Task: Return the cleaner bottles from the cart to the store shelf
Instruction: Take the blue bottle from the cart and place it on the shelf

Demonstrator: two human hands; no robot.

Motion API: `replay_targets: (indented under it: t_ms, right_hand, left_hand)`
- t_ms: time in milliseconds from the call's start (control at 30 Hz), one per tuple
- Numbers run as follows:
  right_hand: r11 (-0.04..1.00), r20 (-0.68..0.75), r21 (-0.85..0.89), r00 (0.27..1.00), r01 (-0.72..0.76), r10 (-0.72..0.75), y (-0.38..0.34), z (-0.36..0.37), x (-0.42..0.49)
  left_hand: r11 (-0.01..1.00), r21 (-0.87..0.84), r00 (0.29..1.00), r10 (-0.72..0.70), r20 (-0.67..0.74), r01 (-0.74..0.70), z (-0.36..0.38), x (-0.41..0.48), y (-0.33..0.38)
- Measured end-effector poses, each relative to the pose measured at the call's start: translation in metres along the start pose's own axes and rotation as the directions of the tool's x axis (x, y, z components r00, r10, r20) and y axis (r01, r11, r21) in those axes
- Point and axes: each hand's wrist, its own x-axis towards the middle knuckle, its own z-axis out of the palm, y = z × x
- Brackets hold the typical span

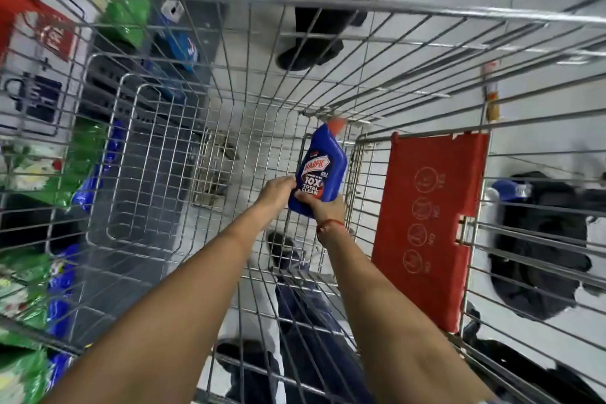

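A blue cleaner bottle (pixel 323 167) with a red cap and a Harpic label is held inside the wire shopping cart (pixel 249 3), near its right inner wall. My right hand (pixel 323 208) grips the bottle's base from below, a red thread on its wrist. At the lower left edge of the bottle, my left hand (pixel 278 188) pinches it with the fingertips. Both arms reach down into the cart from the bottom of the view. No other bottle shows in the cart.
The store shelf (pixel 42 174) on the left holds green and blue packets. A red fold-down child seat flap (pixel 429 226) lines the cart's right side. A person's dark legs and shoe (pixel 308 52) stand beyond the cart's far end. White floor shows through the wires.
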Motion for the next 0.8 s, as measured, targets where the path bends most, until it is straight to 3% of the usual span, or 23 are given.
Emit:
replay_targets:
  t_ms: [100, 233, 367, 500, 633, 800]
  right_hand:
    - [0.998, 0.119, 0.064, 0.993, -0.022, 0.014, -0.006, -0.009, -0.016]
    - [0.993, 0.294, -0.090, 0.955, 0.076, -0.047, -0.020, -0.020, -0.046]
    - [0.965, 0.464, -0.190, 0.883, 0.178, -0.071, -0.045, -0.016, -0.084]
    - [0.920, 0.627, -0.224, 0.771, 0.321, -0.116, -0.070, 0.001, -0.133]
    - [0.852, 0.697, -0.246, 0.695, 0.461, -0.175, -0.089, 0.016, -0.175]
    - [0.764, 0.800, -0.198, 0.551, 0.615, -0.236, -0.101, 0.038, -0.246]
  left_hand:
    - [0.995, -0.095, 1.000, -0.025, 0.007, 0.026, -0.016, -0.013, 0.010]
    - [0.984, -0.177, 1.000, 0.016, 0.005, -0.015, -0.036, -0.037, 0.026]
    - [0.887, -0.461, 0.998, 0.015, -0.060, -0.041, -0.060, -0.070, 0.040]
    - [0.771, -0.603, 0.979, 0.150, -0.136, -0.202, -0.097, -0.118, 0.039]
    - [0.733, -0.592, 0.940, 0.219, -0.261, -0.336, -0.128, -0.166, 0.035]
    - [0.598, -0.595, 0.841, 0.324, -0.434, -0.537, -0.168, -0.249, 0.021]
